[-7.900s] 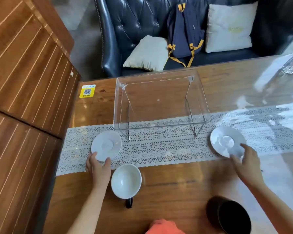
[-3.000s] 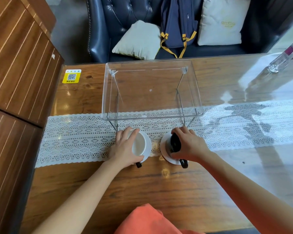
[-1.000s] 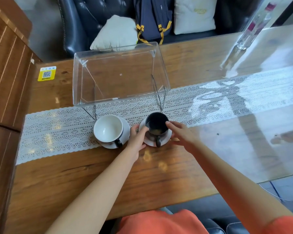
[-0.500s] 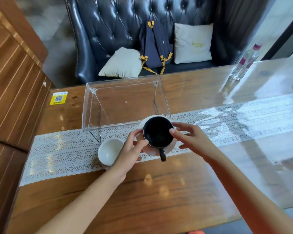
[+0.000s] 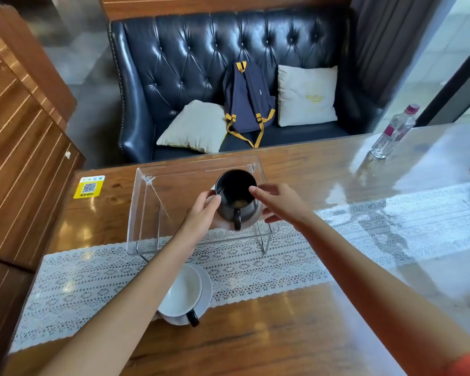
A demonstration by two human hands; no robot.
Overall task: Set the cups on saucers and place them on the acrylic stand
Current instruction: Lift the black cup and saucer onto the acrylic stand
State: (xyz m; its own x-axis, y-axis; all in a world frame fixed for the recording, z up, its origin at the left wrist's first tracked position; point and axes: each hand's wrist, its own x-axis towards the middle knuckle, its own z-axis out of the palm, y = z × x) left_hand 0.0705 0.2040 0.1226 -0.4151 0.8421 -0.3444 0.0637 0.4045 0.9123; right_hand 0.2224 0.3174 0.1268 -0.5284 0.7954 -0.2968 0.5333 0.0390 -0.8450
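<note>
The black cup (image 5: 235, 195) is sat on its white saucer (image 5: 251, 222), and both are held up over the right side of the clear acrylic stand (image 5: 158, 213). The saucer is gripped on one side by the left hand (image 5: 202, 214) and on the other by the right hand (image 5: 278, 203). Whether the saucer is touching the stand cannot be told. The white cup (image 5: 182, 293) is sat on its own saucer (image 5: 206, 290), down on the lace runner (image 5: 255, 264), near the stand's front edge.
</note>
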